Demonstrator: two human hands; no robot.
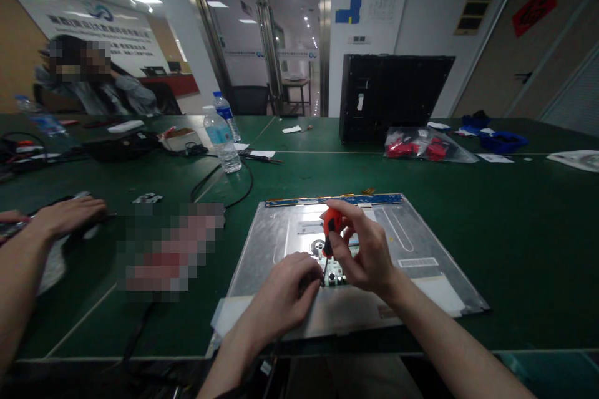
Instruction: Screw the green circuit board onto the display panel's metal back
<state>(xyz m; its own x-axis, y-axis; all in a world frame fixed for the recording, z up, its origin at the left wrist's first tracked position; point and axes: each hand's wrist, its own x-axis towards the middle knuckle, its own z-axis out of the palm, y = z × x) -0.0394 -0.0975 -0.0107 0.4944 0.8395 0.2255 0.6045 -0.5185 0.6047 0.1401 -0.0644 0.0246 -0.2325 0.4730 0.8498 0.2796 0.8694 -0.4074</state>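
A flat metal display panel (262, 249) lies on the green table in front of me, with a blue circuit strip (299, 202) along its far edge. My right hand (367, 246) grips an orange and black screwdriver (332, 222), held nearly upright with its shaft pointing down at a small green circuit board (336, 278) on the panel. My left hand (290, 290) rests on the panel with fingers curled beside the screwdriver's tip. Whatever those fingers hold, if anything, is hidden. Both hands cover part of the board, and the tip's exact contact is unclear.
At left, another person's hand (70, 217) reaches over the table (515, 230). A blurred-out reddish item (175, 249) lies between us. Farther back stand water bottles (223, 140), a black monitor-like housing (393, 100), a bag of red parts (428, 144) and a blue tray (503, 141).
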